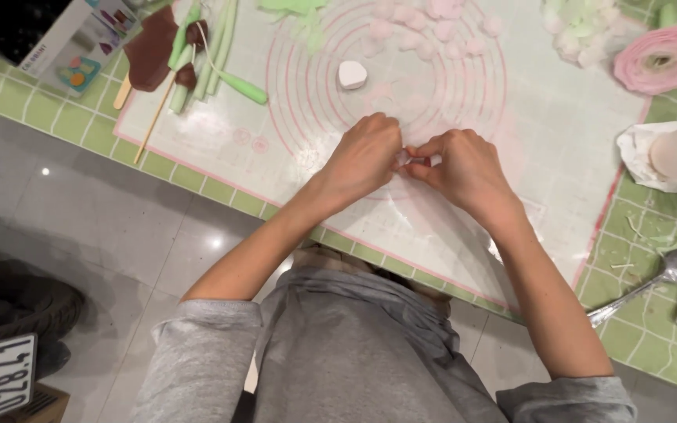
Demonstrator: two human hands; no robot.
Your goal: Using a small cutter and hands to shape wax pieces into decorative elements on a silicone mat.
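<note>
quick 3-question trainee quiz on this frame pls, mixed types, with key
1. True or false: the left hand and right hand meet over the white mat, pinching one small pale piece.
2. What lies just beyond the hands? A) white heart-shaped piece B) metal spoon C) pink flower
3. The spoon lies near the table's ____ edge, by the person's right arm.

Key: 1 true; 2 A; 3 right

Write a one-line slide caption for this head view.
Left hand and right hand pinch a small pale clay piece above a translucent ringed craft mat.
</note>
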